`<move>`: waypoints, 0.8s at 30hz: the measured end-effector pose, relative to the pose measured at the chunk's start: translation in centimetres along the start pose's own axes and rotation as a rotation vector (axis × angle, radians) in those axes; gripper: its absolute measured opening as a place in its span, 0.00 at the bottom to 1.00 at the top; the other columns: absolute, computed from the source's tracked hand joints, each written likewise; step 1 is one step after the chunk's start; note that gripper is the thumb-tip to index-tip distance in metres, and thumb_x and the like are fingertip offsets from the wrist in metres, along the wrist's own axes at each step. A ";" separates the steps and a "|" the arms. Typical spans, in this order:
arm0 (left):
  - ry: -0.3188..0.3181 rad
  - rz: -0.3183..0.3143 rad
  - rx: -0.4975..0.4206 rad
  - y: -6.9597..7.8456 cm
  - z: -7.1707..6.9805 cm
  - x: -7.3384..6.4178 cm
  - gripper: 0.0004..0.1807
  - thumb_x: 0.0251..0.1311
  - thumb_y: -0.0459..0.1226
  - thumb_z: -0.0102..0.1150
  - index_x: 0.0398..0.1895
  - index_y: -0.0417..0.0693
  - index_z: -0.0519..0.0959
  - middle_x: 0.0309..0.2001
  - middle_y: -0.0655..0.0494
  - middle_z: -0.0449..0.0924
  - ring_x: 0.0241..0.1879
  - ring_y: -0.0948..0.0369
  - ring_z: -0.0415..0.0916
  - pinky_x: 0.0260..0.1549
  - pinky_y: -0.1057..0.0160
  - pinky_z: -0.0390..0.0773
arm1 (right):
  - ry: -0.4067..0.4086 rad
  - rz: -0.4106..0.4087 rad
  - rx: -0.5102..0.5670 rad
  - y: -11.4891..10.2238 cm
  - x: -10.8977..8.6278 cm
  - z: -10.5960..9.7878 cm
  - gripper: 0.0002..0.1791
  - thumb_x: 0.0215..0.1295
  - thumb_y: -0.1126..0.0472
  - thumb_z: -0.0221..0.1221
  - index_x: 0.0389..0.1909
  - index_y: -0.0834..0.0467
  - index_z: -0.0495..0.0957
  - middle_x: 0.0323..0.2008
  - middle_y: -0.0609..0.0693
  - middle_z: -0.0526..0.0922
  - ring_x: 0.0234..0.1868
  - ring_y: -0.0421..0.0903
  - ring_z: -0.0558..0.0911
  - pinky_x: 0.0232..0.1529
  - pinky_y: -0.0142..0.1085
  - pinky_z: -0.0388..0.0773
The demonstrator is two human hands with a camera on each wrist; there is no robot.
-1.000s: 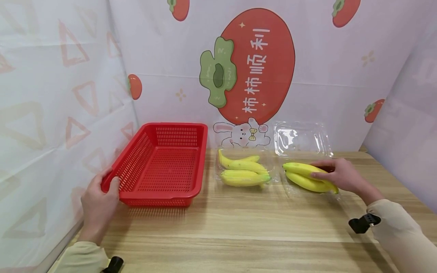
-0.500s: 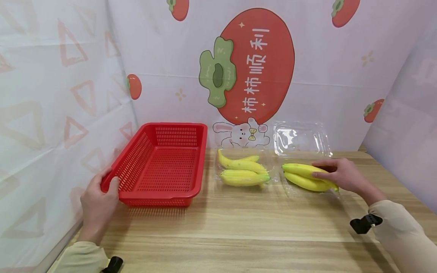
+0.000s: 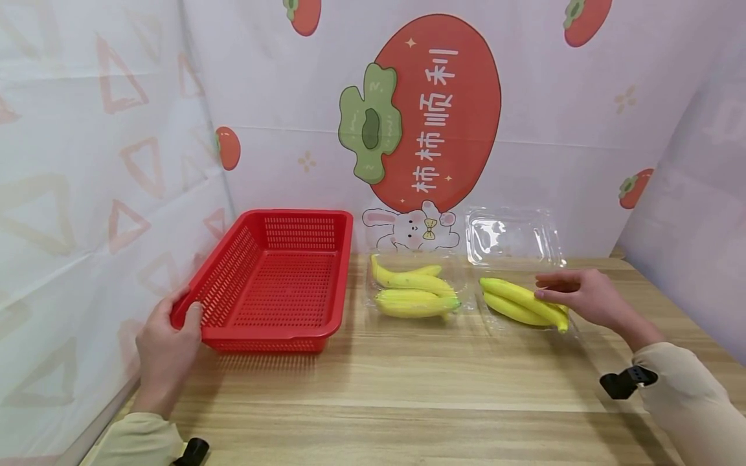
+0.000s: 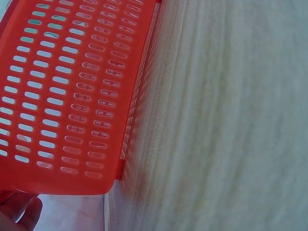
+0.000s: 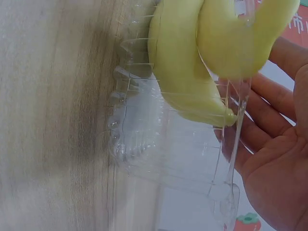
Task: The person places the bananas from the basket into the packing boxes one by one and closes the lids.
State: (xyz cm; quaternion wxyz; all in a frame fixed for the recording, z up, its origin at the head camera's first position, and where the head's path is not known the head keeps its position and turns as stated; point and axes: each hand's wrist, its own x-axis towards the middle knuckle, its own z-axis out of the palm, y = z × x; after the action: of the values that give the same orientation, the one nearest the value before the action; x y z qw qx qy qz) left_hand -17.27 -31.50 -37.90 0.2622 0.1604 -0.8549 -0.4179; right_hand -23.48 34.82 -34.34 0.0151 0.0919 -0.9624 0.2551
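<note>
My left hand (image 3: 169, 346) grips the near left corner of a red perforated plastic basket (image 3: 265, 333), thumb over the rim. In the left wrist view a few fingertips (image 4: 29, 214) show below the basket's wall. On the right, two yellow bananas (image 3: 513, 303) lie side by side in a clear plastic clamshell box (image 5: 178, 156), its lid (image 3: 513, 239) standing up behind. My right hand (image 3: 591, 301) hovers at their right end, fingers extended and loosely spread. In the right wrist view one banana (image 5: 175, 57) lies within the box and another overlaps its rim; the palm holds nothing.
Between the basket and the right box sits a second clear box (image 3: 472, 301) with several yellow bananas (image 3: 410, 283) inside. All stand on a wood-grain table (image 3: 408, 388). Printed cloth walls (image 3: 280, 103) enclose the back and both sides.
My right hand has loosened from the bananas and drawn slightly up and right. The upper banana has settled at a steeper slant, its right end lower. My left hand and the basket stay put.
</note>
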 end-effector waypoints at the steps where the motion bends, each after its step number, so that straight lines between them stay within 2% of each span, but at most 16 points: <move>1: 0.001 -0.001 0.000 0.0 0.0 0.0 0.29 0.77 0.47 0.50 0.78 0.50 0.72 0.71 0.37 0.77 0.63 0.42 0.77 0.38 0.85 0.62 | 0.002 -0.001 0.001 0.0 0.0 0.0 0.32 0.74 0.43 0.65 0.67 0.62 0.80 0.60 0.63 0.87 0.59 0.61 0.87 0.43 0.27 0.80; 6: 0.003 0.000 0.000 0.1 0.0 -0.2 0.29 0.77 0.47 0.50 0.77 0.49 0.73 0.70 0.36 0.78 0.62 0.43 0.78 0.37 0.85 0.61 | 0.007 -0.002 0.006 0.1 -0.1 -0.1 0.32 0.74 0.43 0.65 0.67 0.62 0.80 0.59 0.62 0.88 0.58 0.59 0.87 0.43 0.27 0.81; 10: 0.009 0.003 0.000 0.1 0.0 -0.2 0.28 0.77 0.47 0.50 0.76 0.49 0.73 0.70 0.37 0.78 0.61 0.44 0.78 0.38 0.85 0.61 | 0.012 -0.003 0.007 0.2 -0.2 -0.2 0.32 0.74 0.43 0.65 0.67 0.61 0.81 0.58 0.61 0.88 0.55 0.50 0.88 0.43 0.27 0.81; 12: 0.013 0.004 0.000 0.1 0.0 -0.2 0.28 0.77 0.47 0.50 0.76 0.50 0.74 0.70 0.38 0.78 0.61 0.44 0.78 0.38 0.85 0.62 | 0.012 -0.006 0.007 0.2 -0.1 -0.2 0.31 0.74 0.43 0.65 0.67 0.61 0.81 0.58 0.62 0.88 0.55 0.49 0.88 0.43 0.27 0.81; 18: 0.023 0.009 -0.005 0.0 0.0 -0.3 0.28 0.77 0.46 0.51 0.76 0.50 0.74 0.70 0.37 0.79 0.61 0.45 0.78 0.38 0.86 0.61 | -0.016 0.002 0.013 0.0 -0.3 0.0 0.33 0.74 0.43 0.65 0.68 0.62 0.79 0.60 0.63 0.87 0.59 0.60 0.87 0.44 0.27 0.80; 24: 0.020 0.011 -0.005 0.0 0.1 -0.2 0.28 0.77 0.46 0.50 0.76 0.50 0.74 0.70 0.37 0.79 0.60 0.45 0.79 0.37 0.87 0.61 | -0.012 0.002 0.001 -0.1 -0.3 0.2 0.33 0.73 0.42 0.65 0.68 0.60 0.80 0.59 0.61 0.88 0.59 0.60 0.87 0.45 0.28 0.80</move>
State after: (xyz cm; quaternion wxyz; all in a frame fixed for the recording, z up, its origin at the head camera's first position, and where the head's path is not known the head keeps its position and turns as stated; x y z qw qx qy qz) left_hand -17.15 -31.34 -37.97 0.2735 0.1592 -0.8521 -0.4168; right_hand -23.14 34.70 -34.49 0.0092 0.0925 -0.9625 0.2549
